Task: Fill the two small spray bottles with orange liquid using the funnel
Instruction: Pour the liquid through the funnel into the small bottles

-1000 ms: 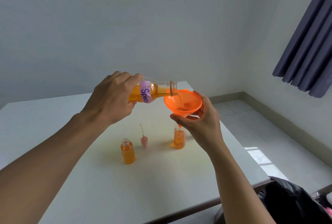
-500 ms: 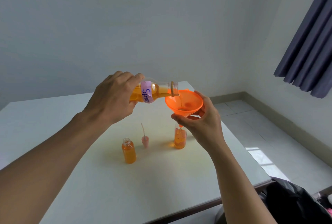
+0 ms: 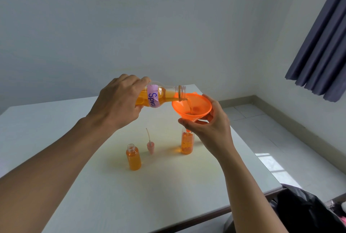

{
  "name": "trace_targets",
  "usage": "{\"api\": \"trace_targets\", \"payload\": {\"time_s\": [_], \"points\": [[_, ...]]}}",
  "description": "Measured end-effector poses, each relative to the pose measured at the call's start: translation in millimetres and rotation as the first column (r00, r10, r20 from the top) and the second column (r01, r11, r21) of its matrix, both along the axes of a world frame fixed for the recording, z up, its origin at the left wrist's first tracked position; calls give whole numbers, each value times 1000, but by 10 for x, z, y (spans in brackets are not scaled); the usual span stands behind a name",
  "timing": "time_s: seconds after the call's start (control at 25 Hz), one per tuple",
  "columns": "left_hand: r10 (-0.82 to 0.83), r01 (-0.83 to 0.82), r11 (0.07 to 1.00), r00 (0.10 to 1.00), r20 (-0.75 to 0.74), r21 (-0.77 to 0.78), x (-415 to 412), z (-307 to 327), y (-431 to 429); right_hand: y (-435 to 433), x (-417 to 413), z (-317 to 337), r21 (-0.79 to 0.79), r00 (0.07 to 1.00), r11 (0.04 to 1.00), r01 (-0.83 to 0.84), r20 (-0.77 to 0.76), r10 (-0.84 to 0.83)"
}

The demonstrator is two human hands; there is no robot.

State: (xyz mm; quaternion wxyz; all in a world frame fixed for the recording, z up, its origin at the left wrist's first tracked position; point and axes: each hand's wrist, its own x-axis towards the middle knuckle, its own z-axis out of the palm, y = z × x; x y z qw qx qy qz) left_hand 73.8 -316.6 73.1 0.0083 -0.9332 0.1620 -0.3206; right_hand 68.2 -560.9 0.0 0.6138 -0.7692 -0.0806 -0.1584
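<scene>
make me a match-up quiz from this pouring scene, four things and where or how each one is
Things
1. funnel
2. labelled bottle
3. spray pump
4. uncapped small bottle

States
A. on the table between the two small bottles, tube pointing up
B. tilted in the left hand, pouring orange liquid
C. stands alone near the left forearm, nearly full
D. held by the right hand over the other small bottle

Pairs: 1-D, 2-B, 3-A, 4-C
</scene>
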Motion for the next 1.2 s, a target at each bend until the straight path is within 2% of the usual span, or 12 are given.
{"api": "trace_targets", "payload": {"time_s": [0.76,1.2], "points": [[17,-17,1000,1000,0,-1,-3,-15,-9,-1,14,7,-9,1000,1000,-13,12,13],[44,-48,997,997,-69,-68,-36,-61,-27,-5,16,18,-23,1000,1000,-10,16,11]]}}
